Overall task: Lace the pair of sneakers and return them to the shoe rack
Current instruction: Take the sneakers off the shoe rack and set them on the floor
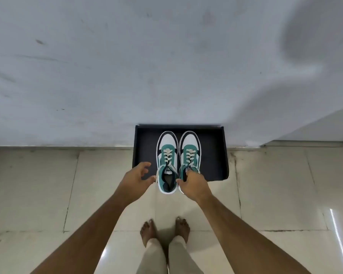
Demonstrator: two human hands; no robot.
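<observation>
Bare feet (pixel 164 231) planted, right hand (pixel 194 186) pinching the right sneaker (pixel 189 149) heel, left hand (pixel 136 177) spread beside the left sneaker (pixel 166 155). Both heels overhang the rack (pixel 212 155); they could tip off.

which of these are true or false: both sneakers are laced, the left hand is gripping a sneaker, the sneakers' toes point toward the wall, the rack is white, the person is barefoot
1. Both sneakers are laced. True: cream laces cross the left sneaker and the right sneaker.
2. The left hand grips a sneaker. False: the left hand is open beside the left sneaker, holding nothing. The right hand is the one closed on the right sneaker's heel.
3. The toes point toward the wall. True.
4. The rack is white. False: the shoe rack is black.
5. The person is barefoot. True: bare feet show on the tiles.
</observation>
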